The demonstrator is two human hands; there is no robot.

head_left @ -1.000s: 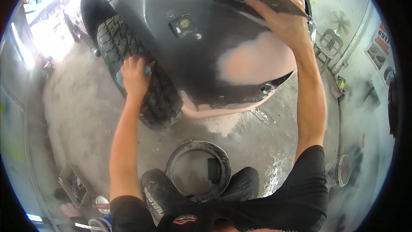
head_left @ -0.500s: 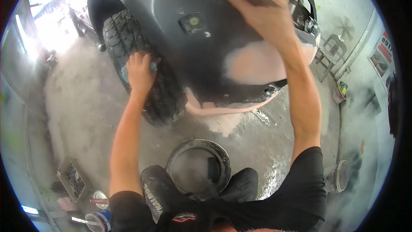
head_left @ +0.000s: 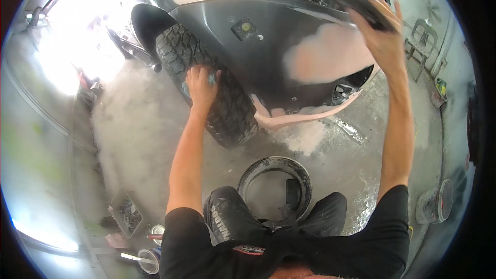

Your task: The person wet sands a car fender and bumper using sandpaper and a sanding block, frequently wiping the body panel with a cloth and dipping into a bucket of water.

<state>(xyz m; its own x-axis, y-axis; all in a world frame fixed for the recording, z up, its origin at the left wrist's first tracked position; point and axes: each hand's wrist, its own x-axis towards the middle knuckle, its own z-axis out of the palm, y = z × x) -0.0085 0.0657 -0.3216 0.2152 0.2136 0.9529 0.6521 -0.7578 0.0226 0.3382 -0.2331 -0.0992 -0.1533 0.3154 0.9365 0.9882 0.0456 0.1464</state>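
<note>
My left hand [head_left: 202, 85] rests on the knobbly black tyre [head_left: 227, 116], its fingers closed on a scrap of bluish-green material [head_left: 212, 79], perhaps a cloth. At the upper right, my right hand [head_left: 381, 33] grips the end of a long dark strip [head_left: 369, 10], slightly curved like a sanding board; its kind is not certain. The strip lies along the upper edge of a dark grey car bumper [head_left: 222, 28]. Pale pinkish filler [head_left: 325, 57] covers part of that bumper, and more shows along its lower lip [head_left: 305, 119].
A round black tub [head_left: 245, 175] stands on the dusty floor between my knees, with a dark block [head_left: 293, 192] in it. At lower left are a tray [head_left: 126, 214] and open cans [head_left: 149, 261]. A bucket [head_left: 434, 204] and a chair [head_left: 421, 41] stand at right.
My right hand and the dark strip have moved right along the bumper. The whole view has shifted, so the car sits further right. My left hand stays on the tyre.
</note>
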